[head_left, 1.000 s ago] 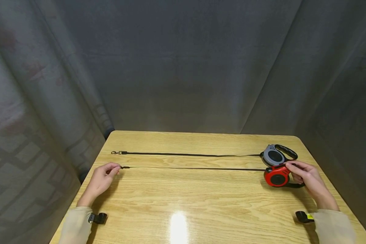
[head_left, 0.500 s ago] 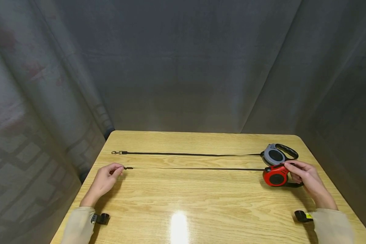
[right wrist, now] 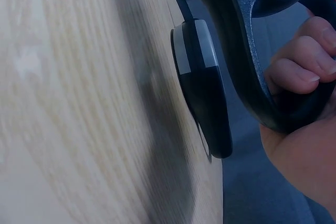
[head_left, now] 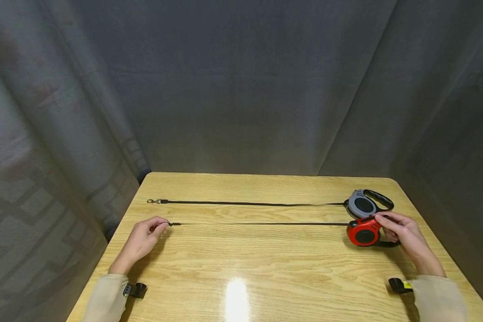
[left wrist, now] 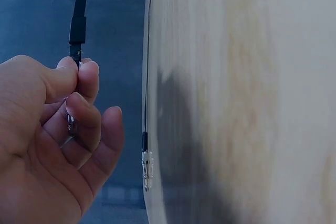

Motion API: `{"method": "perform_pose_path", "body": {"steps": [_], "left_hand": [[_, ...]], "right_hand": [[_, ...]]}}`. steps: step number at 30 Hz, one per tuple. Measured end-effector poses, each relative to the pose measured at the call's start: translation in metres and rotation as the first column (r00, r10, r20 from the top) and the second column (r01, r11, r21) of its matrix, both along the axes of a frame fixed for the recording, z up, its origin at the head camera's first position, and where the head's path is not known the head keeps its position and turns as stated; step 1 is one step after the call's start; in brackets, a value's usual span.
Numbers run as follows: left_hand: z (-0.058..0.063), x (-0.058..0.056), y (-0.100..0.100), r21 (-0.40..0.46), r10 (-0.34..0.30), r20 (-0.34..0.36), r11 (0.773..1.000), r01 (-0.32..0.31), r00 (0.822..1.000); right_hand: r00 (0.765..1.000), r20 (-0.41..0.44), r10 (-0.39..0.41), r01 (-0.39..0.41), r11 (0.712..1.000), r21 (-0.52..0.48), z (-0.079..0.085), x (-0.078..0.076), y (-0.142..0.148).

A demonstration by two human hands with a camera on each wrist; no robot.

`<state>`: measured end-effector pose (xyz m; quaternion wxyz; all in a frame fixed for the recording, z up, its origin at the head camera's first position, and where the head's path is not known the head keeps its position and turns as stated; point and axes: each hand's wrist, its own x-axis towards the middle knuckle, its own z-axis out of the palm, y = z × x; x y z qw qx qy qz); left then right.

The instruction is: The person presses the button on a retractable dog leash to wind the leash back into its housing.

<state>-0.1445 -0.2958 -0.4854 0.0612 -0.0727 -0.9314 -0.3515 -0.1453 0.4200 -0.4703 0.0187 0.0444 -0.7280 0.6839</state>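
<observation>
My left hand pinches the clip end of a red retractable dog leash between thumb and fingers. In the left wrist view its metal clip is partly hidden inside the loosely curled fingers. The thin black strap runs straight above the table to the red housing. My right hand grips that leash; in the right wrist view, fingers pass through its black handle loop. Just behind lies a grey retractable leash, its strap stretched leftward to a metal snap hook.
The wooden table has rounded far corners. Grey curtains hang behind it and at both sides. Each wrist wears a small black camera, the left one and the right one. A bright glare lies near the front.
My left hand has moved a little to the right and nearer with the clip end, so the span of strap is shorter. The right hand and red housing have barely shifted; the grey leash stays put.
</observation>
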Motion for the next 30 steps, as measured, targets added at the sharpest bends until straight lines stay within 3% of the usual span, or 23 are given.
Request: {"method": "perform_pose_path", "body": {"steps": [17,30], "left_hand": [[-0.001,0.006,0.006,-0.106,-0.025,-0.010,0.994,0.023,1.000],[0.005,0.009,0.018,-0.074,-0.039,-0.010,0.996,0.038,0.999]], "right_hand": [[1.000,0.004,-0.009,0.009,1.000,-0.001,-0.003,0.000,-0.001],[1.000,0.001,-0.003,0.003,1.000,0.003,-0.002,-0.002,-0.001]]}}
